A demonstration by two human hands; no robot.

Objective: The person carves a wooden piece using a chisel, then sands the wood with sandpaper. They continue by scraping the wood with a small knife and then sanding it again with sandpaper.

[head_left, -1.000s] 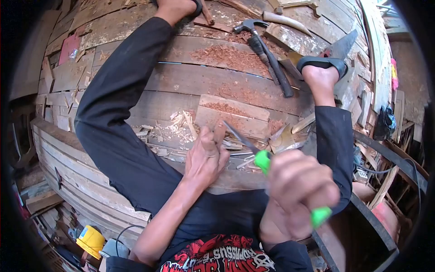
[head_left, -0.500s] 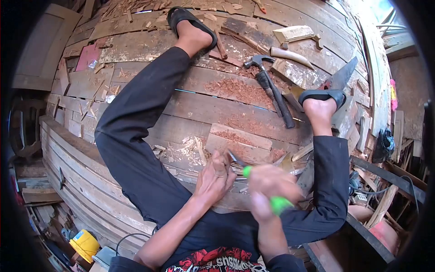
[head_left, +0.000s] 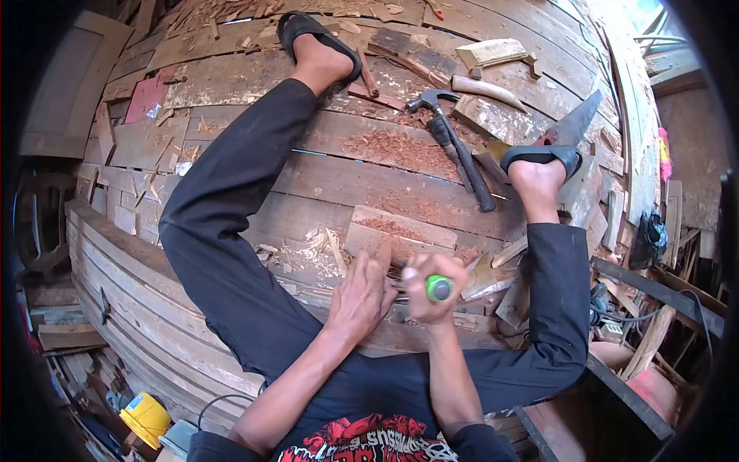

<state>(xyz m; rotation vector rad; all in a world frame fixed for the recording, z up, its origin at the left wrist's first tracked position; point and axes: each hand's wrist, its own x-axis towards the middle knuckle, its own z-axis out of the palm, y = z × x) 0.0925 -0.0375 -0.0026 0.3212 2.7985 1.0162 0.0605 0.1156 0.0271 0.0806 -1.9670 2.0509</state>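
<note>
My right hand (head_left: pixel 436 289) is closed around the green handle of a chisel (head_left: pixel 439 288). The handle's dark butt end faces up toward me, and the blade is hidden below the fist. Beside it, my left hand (head_left: pixel 359 299) grips a small reddish-brown piece of wood (head_left: pixel 383 252), whose tip sticks up past the fingers. Just beyond both hands lies a flat board (head_left: pixel 408 229) strewn with reddish shavings. Pale wood chips (head_left: pixel 312 250) are scattered to the left of it.
A claw hammer (head_left: pixel 459 154) rests on the plank floor beyond my hands. A handsaw (head_left: pixel 577 122) lies by my right foot, near a wood block (head_left: pixel 491 52) and a curved piece (head_left: pixel 489 91). Stacked planks (head_left: pixel 146 292) run along the left; a yellow container (head_left: pixel 145 418) stands lower left.
My right hand has moved left, closer to my left hand, and the chisel has swung from slanting sideways to nearly end-on. The reddish wood piece now shows above my left fingers.
</note>
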